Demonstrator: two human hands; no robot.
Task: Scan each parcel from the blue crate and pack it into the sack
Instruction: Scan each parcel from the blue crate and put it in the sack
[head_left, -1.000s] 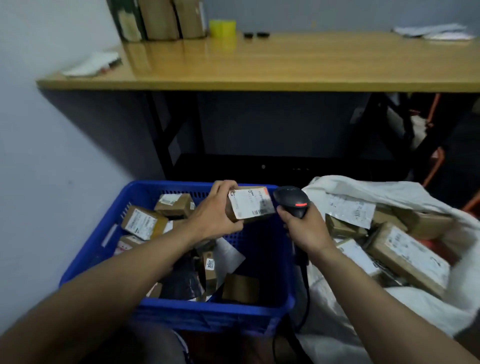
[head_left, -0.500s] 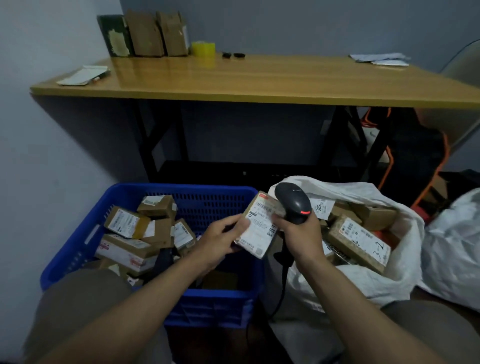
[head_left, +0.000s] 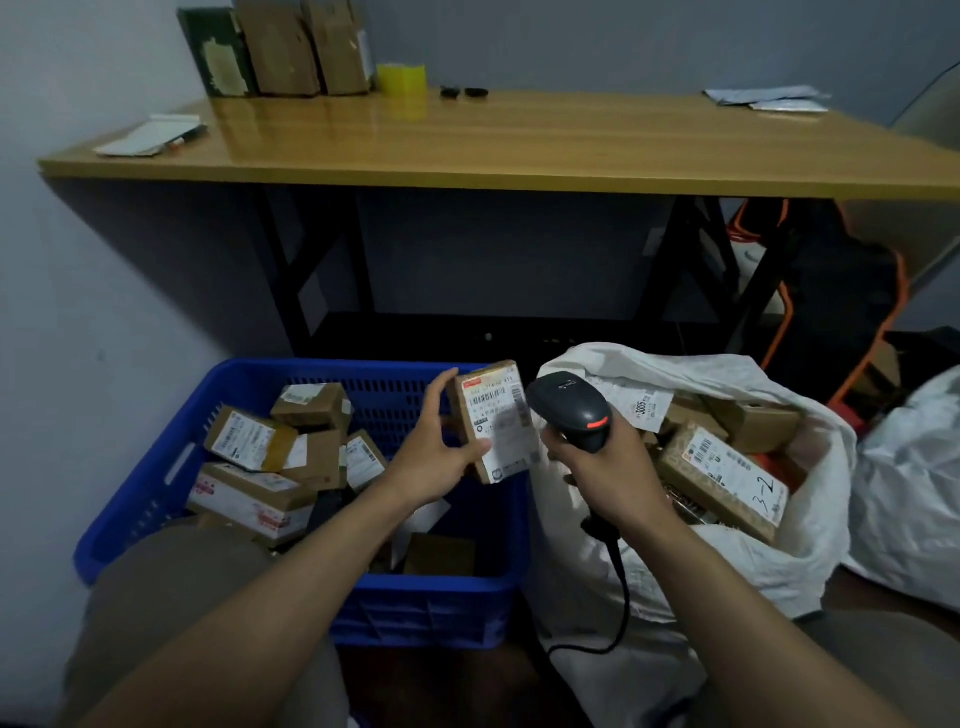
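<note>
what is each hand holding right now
left hand: holds a labelled parcel above the blue crate
right hand: grips the scanner by its handle, next to the parcel

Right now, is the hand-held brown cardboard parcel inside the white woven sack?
No, the left hand holds the parcel above the blue plastic crate.

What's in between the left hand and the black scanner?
In the head view, a small labelled parcel: the left hand grips it, right beside the scanner that the right hand holds.
</note>
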